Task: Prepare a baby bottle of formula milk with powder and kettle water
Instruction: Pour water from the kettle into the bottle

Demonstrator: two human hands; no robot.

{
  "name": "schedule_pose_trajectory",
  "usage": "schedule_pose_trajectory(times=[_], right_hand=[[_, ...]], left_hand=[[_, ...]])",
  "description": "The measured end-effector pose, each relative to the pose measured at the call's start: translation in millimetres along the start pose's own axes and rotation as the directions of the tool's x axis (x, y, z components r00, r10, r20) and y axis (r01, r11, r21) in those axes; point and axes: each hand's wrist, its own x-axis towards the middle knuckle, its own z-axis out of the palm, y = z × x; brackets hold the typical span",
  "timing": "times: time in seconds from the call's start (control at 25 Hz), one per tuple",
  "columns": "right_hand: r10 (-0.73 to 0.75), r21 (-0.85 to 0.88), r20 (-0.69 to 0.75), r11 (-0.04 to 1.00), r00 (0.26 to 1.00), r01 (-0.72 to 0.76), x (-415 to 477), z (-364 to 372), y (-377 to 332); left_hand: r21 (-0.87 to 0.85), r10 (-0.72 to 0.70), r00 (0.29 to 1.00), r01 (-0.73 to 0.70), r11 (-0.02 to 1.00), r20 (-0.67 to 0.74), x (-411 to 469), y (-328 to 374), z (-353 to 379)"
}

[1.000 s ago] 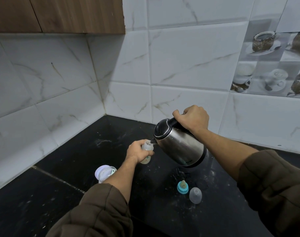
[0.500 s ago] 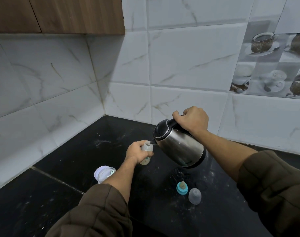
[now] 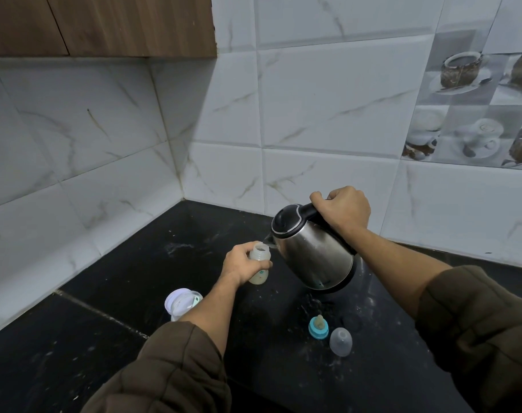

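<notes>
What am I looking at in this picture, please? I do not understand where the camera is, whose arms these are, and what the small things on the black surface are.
There is no machine here. The camera sits on a person's head and looks forward and down, so the two arms belong to the wearer.

The right hand has its grip on the black handle of a steel kettle, tilted so that its spout is at the open mouth of a small baby bottle. The left hand holds that bottle, whose bottom seems to hold something pale. I cannot see a stream of water clearly.

On the black counter stand a white tub with an open lid, near the left forearm, and, closer to the right arm, a blue ring with the teat and a clear cap beside it.
</notes>
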Motion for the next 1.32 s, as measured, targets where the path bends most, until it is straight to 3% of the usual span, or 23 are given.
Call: schedule_pose_trajectory(times=[0.36,0.84,1.32], right_hand=[[0.164,0.172,-0.021,0.972,0.986,-0.158,1,10,37],[0.282,0.246,0.077,0.924,0.956,-0.292,3,40,85],[0.329,0.379,0.141,0.853,0.934,-0.358,17,47,122]], left_hand=[[-0.129,0.016,0.999,-0.021,0.991,-0.045,5,3,11],[-0.002,-0.119,0.993,0.119,0.993,-0.016,6,-33,16],[-0.004,-0.134,0.991,0.134,0.991,-0.02,4,-38,21]])
